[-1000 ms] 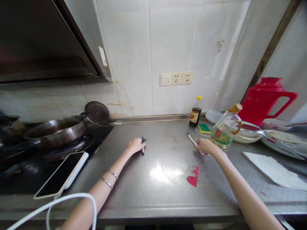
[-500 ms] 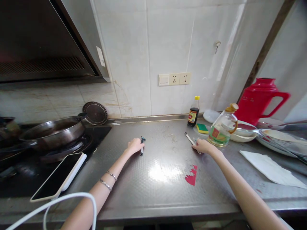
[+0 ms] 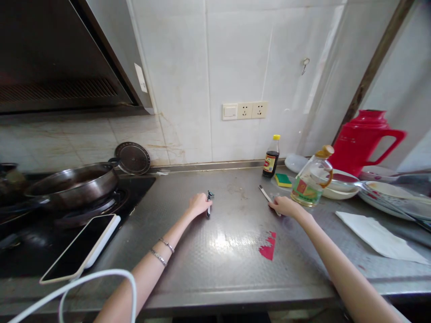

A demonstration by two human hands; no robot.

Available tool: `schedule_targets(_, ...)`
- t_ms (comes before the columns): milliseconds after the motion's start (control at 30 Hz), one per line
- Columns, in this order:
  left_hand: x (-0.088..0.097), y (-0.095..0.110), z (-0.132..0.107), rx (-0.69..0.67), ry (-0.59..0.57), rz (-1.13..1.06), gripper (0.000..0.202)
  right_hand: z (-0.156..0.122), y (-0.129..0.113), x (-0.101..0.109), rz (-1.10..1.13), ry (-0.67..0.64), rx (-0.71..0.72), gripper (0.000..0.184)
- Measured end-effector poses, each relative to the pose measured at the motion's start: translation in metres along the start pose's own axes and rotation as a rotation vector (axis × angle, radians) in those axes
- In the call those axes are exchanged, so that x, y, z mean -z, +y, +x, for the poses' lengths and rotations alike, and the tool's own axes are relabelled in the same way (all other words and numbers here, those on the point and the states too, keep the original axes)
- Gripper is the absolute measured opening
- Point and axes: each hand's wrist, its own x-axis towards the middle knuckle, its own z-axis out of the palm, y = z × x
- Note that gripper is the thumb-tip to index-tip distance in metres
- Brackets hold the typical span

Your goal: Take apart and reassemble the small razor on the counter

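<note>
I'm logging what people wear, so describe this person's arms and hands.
The left hand and right hand are gloveless. Two slim silver bracelets circle the left forearm; the right forearm shows none. No sleeve reaches either wrist.

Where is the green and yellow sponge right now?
In the head view, the sponge is right of centre toward the back of the metal counter, between the yellow-capped bottle and the handled jug, beyond the right hand.
</note>
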Motion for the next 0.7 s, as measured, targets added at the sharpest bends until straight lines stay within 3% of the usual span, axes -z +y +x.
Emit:
schedule_targets(167,-0.005,0.005,-0.001,0.008,-0.016,0.011,0.025,-0.004,-0.002,0.0,-0.025,0.014,-0.002,0.039)
schedule_targets(333,-0.006,0.004,-0.003,0.034,0.006,0.001,0.035,-0.008,-0.005,0.0,-0.064,0.049,0.013,0.039)
schedule_targets(500,-0.002,0.002,-0.002,0.066,0.143,-0.028,0.04,-0.012,-0.012,0.002,-0.086,0.128,0.024,0.037)
schedule_targets(700,0.004,0.017,0.003,-0.063,0.254,-0.309,0.042,-0.033,-0.06,0.02,-0.066,0.262,0.039,0.04)
